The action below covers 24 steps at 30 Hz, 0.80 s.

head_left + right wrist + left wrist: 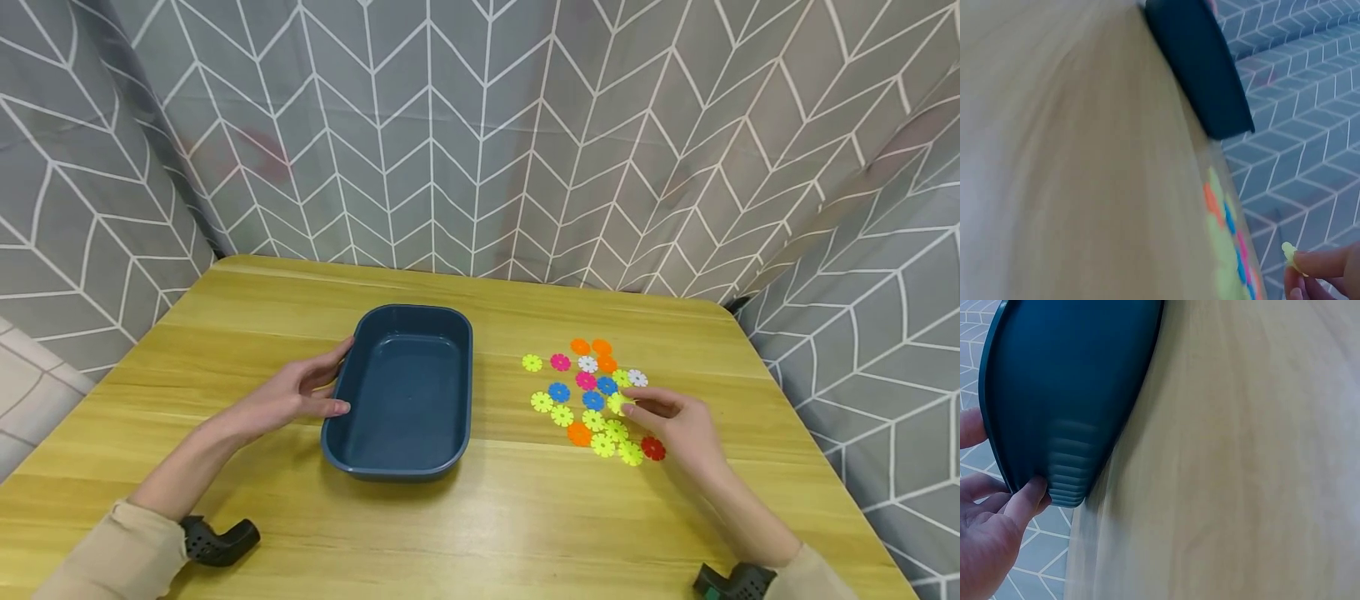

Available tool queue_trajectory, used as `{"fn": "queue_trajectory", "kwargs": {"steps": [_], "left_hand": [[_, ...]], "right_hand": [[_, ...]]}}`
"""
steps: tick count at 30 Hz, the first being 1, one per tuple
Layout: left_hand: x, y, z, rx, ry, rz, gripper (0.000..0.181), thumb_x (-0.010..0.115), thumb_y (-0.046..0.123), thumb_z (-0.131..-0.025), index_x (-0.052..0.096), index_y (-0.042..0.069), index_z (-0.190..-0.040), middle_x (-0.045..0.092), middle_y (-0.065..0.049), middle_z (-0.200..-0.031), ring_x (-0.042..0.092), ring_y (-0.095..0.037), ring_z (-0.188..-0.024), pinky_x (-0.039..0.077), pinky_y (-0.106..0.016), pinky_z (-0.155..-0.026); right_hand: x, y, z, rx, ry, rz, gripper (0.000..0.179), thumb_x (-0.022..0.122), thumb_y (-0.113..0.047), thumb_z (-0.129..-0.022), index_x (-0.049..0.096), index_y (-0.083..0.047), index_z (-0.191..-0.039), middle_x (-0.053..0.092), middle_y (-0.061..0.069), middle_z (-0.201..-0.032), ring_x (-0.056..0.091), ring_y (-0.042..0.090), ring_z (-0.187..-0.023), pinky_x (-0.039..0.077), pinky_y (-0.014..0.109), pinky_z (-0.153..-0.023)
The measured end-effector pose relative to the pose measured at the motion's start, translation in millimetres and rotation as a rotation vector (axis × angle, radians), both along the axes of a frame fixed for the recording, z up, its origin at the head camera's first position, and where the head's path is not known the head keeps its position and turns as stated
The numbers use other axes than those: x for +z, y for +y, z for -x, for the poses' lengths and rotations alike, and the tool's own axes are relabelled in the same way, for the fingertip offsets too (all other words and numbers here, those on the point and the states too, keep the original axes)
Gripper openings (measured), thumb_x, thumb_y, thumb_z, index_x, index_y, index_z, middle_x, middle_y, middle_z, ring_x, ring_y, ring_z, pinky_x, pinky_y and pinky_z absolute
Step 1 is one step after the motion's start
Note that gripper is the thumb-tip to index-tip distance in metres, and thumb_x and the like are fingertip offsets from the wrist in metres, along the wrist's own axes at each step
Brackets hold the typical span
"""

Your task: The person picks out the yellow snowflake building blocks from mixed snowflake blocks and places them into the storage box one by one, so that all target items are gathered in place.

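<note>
A dark blue rectangular plastic basin (405, 408) with rounded corners sits left of the middle of the wooden table. At its left rim my left hand (296, 392) grips the edge, thumb toward the near side and fingers farther up; the left wrist view shows the thumb (1030, 490) against the basin wall. My right hand (686, 429) is over the right side of a spread of plastic snowflake discs. Between its thumb and fingertips it pinches a yellow-green snowflake disc (1289, 251), seen raised in the right wrist view.
Several flat snowflake discs lie right of the basin: yellow-green (542, 402), blue (558, 392), pink (560, 362), orange (580, 433), white (637, 377) and a red one (653, 448). A grey patterned curtain (450, 150) hangs behind the table (495, 517).
</note>
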State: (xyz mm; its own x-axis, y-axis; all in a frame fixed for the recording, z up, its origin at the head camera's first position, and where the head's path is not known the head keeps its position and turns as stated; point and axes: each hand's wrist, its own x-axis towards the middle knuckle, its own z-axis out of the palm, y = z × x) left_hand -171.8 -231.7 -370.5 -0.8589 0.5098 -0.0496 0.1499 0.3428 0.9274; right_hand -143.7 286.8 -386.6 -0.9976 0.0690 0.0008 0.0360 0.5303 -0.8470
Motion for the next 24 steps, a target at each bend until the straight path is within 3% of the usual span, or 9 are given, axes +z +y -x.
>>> {"fn": "queue_trajectory", "kwargs": {"steps": [7, 14, 19, 24], "left_hand": [[-1.1, 0.8, -0.8, -0.011, -0.002, -0.020, 0.091, 0.069, 0.012, -0.093, 0.007, 0.004, -0.160, 0.008, -0.022, -0.166, 0.013, -0.045, -0.150, 0.039, -0.010, -0.101], [-2.2, 0.3, -0.9, -0.018, 0.002, -0.033, 0.091, 0.068, 0.010, -0.093, 0.006, 0.004, -0.160, 0.007, -0.022, -0.166, 0.012, -0.045, -0.150, 0.038, -0.009, -0.101], [-2.1, 0.2, -1.0, -0.019, 0.002, -0.026, 0.091, 0.068, 0.011, -0.094, 0.006, 0.004, -0.160, 0.007, -0.022, -0.166, 0.011, -0.045, -0.150, 0.038, -0.009, -0.101], [-1.3, 0.8, -0.6, -0.016, 0.003, -0.021, 0.091, 0.068, 0.012, -0.094, 0.007, 0.005, -0.160, 0.007, -0.021, -0.166, 0.012, -0.045, -0.150, 0.038, -0.010, -0.101]], "right_hand": [[9.4, -28.0, 8.8, 0.099, -0.053, 0.172, 0.041, 0.076, -0.023, -0.090, 0.069, 0.000, -0.123, 0.073, 0.002, -0.109, 0.071, 0.014, -0.092, 0.058, 0.027, -0.084], [15.1, -58.7, 17.9, 0.187, -0.075, 0.228, 0.037, 0.075, -0.015, -0.090, 0.068, 0.001, -0.123, 0.071, 0.013, -0.117, 0.070, 0.015, -0.096, 0.057, 0.029, -0.088], [19.2, -78.1, 24.5, 0.220, -0.085, 0.267, 0.036, 0.076, -0.014, -0.089, 0.069, 0.001, -0.122, 0.070, 0.012, -0.119, 0.069, 0.012, -0.095, 0.058, 0.033, -0.088], [26.7, -96.7, 29.6, 0.264, -0.091, 0.310, 0.035, 0.075, -0.011, -0.089, 0.069, 0.000, -0.121, 0.070, 0.013, -0.119, 0.070, 0.018, -0.099, 0.056, 0.039, -0.095]]}}
